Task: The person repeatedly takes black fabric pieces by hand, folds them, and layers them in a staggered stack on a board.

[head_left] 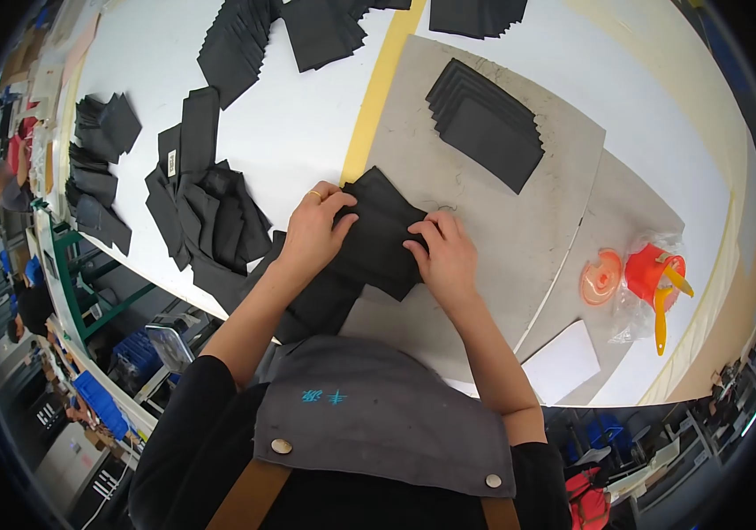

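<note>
A black fabric piece (380,234) lies on the grey board (502,265) in front of me, its surface slightly creased. My left hand (318,223), with a ring on one finger, pinches its left edge between thumb and fingers. On the opposite edge, my right hand (445,256) grips the cloth with curled fingers and thumb. More black cloth (329,300) lies below my left wrist, partly hidden by the forearm. Left of that hand is a loose heap of black fabric pieces (210,208), one showing a small white label (171,162).
A fanned stack of black pieces (488,128) lies on the board's far part. To the right are a red pot (647,269) with yellow-handled tools (661,322), an orange lid (601,276) and white paper (563,362). More black stacks (237,49) line the table's far side.
</note>
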A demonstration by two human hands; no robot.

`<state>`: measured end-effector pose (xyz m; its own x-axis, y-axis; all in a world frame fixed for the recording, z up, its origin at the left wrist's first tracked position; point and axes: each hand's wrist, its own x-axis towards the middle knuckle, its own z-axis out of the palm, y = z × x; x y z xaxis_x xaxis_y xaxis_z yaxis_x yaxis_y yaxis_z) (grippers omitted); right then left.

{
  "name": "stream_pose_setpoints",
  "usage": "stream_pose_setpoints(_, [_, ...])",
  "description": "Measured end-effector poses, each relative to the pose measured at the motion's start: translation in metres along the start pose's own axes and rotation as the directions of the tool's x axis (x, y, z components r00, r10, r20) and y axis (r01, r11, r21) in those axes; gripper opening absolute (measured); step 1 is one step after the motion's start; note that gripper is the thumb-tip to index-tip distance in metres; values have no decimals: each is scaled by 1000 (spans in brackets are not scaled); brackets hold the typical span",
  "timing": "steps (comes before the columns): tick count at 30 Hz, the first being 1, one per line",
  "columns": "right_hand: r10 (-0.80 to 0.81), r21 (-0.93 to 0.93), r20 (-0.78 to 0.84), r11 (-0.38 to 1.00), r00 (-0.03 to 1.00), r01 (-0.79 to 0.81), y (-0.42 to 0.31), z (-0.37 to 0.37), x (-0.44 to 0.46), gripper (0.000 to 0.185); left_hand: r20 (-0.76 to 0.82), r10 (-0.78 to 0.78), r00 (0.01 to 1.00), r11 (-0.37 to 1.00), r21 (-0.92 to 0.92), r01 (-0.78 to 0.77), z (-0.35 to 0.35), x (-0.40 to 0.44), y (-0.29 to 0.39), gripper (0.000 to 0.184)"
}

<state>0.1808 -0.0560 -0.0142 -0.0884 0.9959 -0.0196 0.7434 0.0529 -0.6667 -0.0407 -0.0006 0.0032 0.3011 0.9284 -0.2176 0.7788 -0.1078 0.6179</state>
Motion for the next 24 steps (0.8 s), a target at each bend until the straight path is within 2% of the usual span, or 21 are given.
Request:
stream_pose_setpoints(2, [-24, -15, -17, 1000, 1000, 24, -2, 0, 2, 17, -33, 49, 998, 999, 16, -49, 1, 2, 5, 32])
stream_pose_setpoints(4, [-48, -33, -29, 998, 998, 47, -2, 0, 1, 16, 1, 192, 981, 979, 67, -192, 1, 5, 8, 31])
stream_pose_setpoints(5, [-115, 17, -67, 993, 991, 116, -1, 0, 1, 15, 2, 194, 981, 979, 66, -194, 0, 6, 13, 31])
stream_pose_setpoints(6, [-181, 62, -110, 980, 977, 189, 0, 0, 2, 14, 3, 291, 957, 953, 92, -290, -4, 9, 20, 30])
stream_pose_setpoints(7, [-181, 59, -111, 980, 977, 188, 0, 0, 1, 14, 6, 383, 924, 917, 116, -381, -5, 11, 24, 28])
stream_pose_setpoints(8, [-180, 150, -163, 967, 970, 205, -1, -1, -1, 14, 4, 386, 923, 917, 112, -384, -4, 12, 22, 28])
stream_pose_setpoints(9, [-178, 233, -220, 945, 959, 229, -1, -3, -1, 13, 104, 395, 913, 915, 49, -401, -4, 15, 18, 30])
stream_pose_setpoints(10, [-183, 216, -228, 948, 956, 233, 1, -6, -2, 13, 201, 412, 889, 908, -15, -418, -3, 21, 15, 31])
stream_pose_setpoints(11, [-40, 321, -187, 942, 982, 100, 5, -6, -6, 13, 346, 313, 884, 949, -69, -309, -3, 26, 11, 38])
stream_pose_setpoints(12, [100, 418, -132, 908, 986, -36, 9, -7, -9, 13, 340, 331, 880, 942, -75, -326, -3, 32, 18, 38])
stream_pose_setpoints(13, [187, 534, -40, 834, 981, -138, 14, -7, -10, 21, 291, 340, 895, 939, -156, -306, -4, 35, 29, 43])
stream_pose_setpoints(14, [191, 528, -50, 839, 980, -136, 18, -8, -12, 21, 243, 342, 908, 929, -234, -287, -4, 38, 36, 48])
stream_pose_setpoints(15, [175, 509, 46, 843, 984, -173, 19, -9, -13, 27, 202, 432, 879, 898, -191, -397, 4, 41, 38, 53])
stream_pose_setpoints(16, [157, 488, 143, 848, 977, -208, 19, -10, -14, 33, 199, 443, 874, 893, -192, -408, 11, 42, 40, 53])
stream_pose_setpoints(17, [141, 490, 168, 847, 976, -206, 16, -11, -17, 41, 265, 474, 840, 880, -190, -436, 17, 42, 43, 53])
stream_pose_setpoints(19, [135, 469, 182, 859, 974, -207, 12, -17, -19, 38, 441, 468, 766, 880, -148, -452, 21, 45, 49, 47])
stream_pose_setpoints(21, [142, 470, 167, 858, 976, -206, 13, -19, -22, 35, 488, 456, 744, 877, -104, -469, 21, 46, 45, 44])
stream_pose_setpoints(23, [271, 562, 119, 775, 955, -290, 16, -21, -26, 27, 547, 406, 732, 887, -43, -460, 19, 46, 42, 37])
stream_pose_setpoints(24, [272, 563, 118, 774, 955, -290, 18, -21, -26, 27, 549, 406, 730, 886, -43, -461, 20, 45, 40, 37])
